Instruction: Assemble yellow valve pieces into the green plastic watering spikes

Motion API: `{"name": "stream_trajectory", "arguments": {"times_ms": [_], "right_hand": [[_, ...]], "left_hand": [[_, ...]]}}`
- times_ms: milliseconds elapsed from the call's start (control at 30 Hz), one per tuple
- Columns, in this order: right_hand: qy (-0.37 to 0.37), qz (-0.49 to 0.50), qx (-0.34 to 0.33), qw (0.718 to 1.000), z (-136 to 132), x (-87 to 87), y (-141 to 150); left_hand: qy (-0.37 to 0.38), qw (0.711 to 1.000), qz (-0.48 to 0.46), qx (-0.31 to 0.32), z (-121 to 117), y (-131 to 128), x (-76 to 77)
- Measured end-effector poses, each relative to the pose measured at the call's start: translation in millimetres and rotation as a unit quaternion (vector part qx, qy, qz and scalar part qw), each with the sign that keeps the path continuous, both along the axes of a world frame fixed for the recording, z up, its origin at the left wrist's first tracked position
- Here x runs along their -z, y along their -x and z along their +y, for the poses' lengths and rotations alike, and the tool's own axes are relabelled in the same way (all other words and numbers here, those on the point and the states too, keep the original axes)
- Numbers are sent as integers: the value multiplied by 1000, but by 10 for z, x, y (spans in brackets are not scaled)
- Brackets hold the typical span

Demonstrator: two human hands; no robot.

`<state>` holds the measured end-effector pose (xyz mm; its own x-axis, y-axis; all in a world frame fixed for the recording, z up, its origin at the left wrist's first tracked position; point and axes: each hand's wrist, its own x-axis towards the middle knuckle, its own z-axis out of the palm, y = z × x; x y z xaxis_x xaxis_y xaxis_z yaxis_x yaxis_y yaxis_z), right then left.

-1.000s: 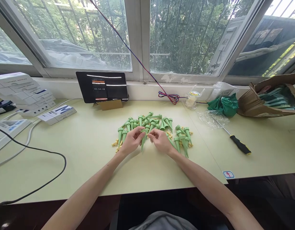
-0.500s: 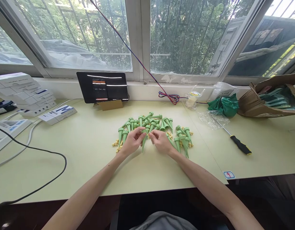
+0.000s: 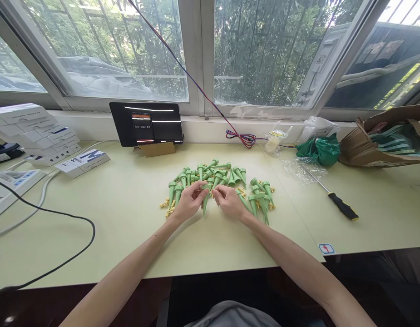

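My left hand (image 3: 189, 202) is closed around the capped top of a green plastic watering spike (image 3: 205, 206), which points down toward me. Close by on its right, my right hand (image 3: 229, 200) is pinched; what lies between its fingertips is too small to make out. Behind both hands spreads a pile of similar green spikes (image 3: 200, 169) with ridged caps, mixed with small yellow plastic pieces (image 3: 170, 211). Beside my right wrist, several more green spikes (image 3: 263, 206) lie in a group with yellow pieces around them.
A tablet (image 3: 146, 125) leans on a cardboard stand at the back. White boxes (image 3: 36, 131) and cables are at the left. A screwdriver (image 3: 342, 206), clear plastic wrap (image 3: 305, 170), a green bag (image 3: 318, 149) and an open cardboard box (image 3: 353, 145) occupy the right side.
Almost nothing differs. Both hands stay in place over the table, and the spike in my left hand has shifted very slightly.
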<state>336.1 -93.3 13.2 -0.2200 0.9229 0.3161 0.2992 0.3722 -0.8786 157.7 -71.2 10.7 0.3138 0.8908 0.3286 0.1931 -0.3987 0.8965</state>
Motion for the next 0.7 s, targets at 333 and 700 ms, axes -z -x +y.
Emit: {"name": "stream_trajectory", "arguments": {"times_ms": [333,700], "right_hand": [[-18,2,6,1000,-17,-32,-4],[35,51,-27,998,-7,5,14]], "left_hand": [[5,1000,-20,-1,-23,-25,-20],[0,1000,-9,-3,-35,-28,4]]}}
